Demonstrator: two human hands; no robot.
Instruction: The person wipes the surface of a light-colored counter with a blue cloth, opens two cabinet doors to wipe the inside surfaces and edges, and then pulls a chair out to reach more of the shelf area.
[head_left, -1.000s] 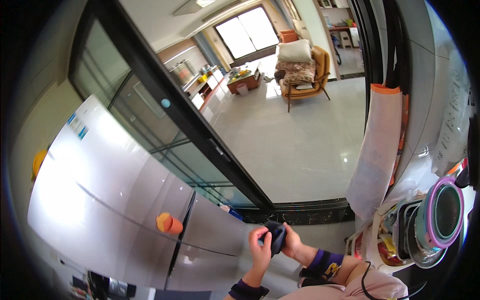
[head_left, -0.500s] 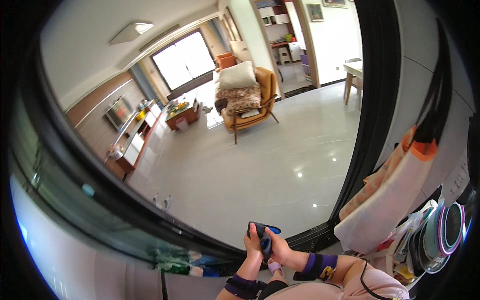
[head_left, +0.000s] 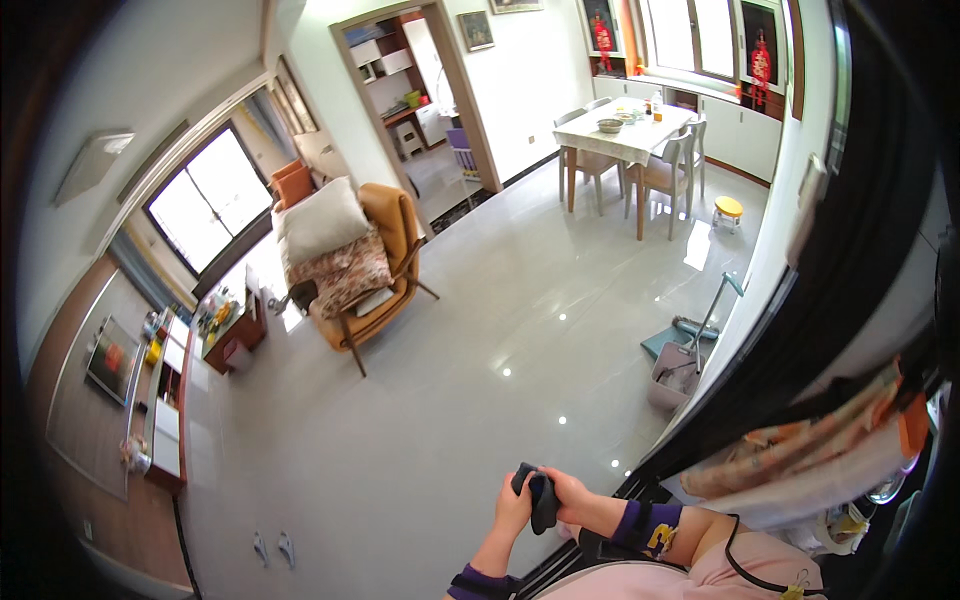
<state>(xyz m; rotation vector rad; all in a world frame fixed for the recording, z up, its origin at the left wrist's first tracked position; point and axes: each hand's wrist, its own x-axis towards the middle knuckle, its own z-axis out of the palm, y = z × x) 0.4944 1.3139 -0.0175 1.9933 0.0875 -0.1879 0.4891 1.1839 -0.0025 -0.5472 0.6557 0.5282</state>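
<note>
- Clothing point(head_left: 640, 583), pale pink, at the lower edge; black cable point(head_left: 734, 562) curves across it on the right.
- Wristbands, purple and black: one near the left wrist point(head_left: 484, 583), one on the right forearm point(head_left: 645, 526), yellow mark on the latter.
- Left hand point(head_left: 511, 508): fingers curled around one side of a folded dark fabric item point(head_left: 543, 505). Right hand point(head_left: 570, 492): thumb and fingers closed on its upper other side. Both grips engaged. Item is in front of the body, low in view, clear of any surface; exact kind cannot be told.
- Change over the last second: view has swung rightward; dining table point(head_left: 647, 144), absent a second ago, now shows whole. Fabric item remains between both hands in each frame, so the handling appears uninterrupted by the turn; its folds sit differently, which suggests fingers are working it rather than merely carrying it.
- Hanging cloth point(head_left: 850, 470), white with orange trim, to the right, beside the black door frame point(head_left: 790, 345).
- Mauve bin point(head_left: 667, 392) beyond, against the door side; teal dustpan point(head_left: 659, 343) just behind it.
- Slippers point(head_left: 286, 549), a pair, on the floor at lower left.
- Armchair point(head_left: 392, 215), tan, mid-room; pale pillow point(head_left: 325, 225) on floral bedding point(head_left: 348, 277).
- Yellow-topped stool point(head_left: 729, 207) near the dining table, farther right.
</note>
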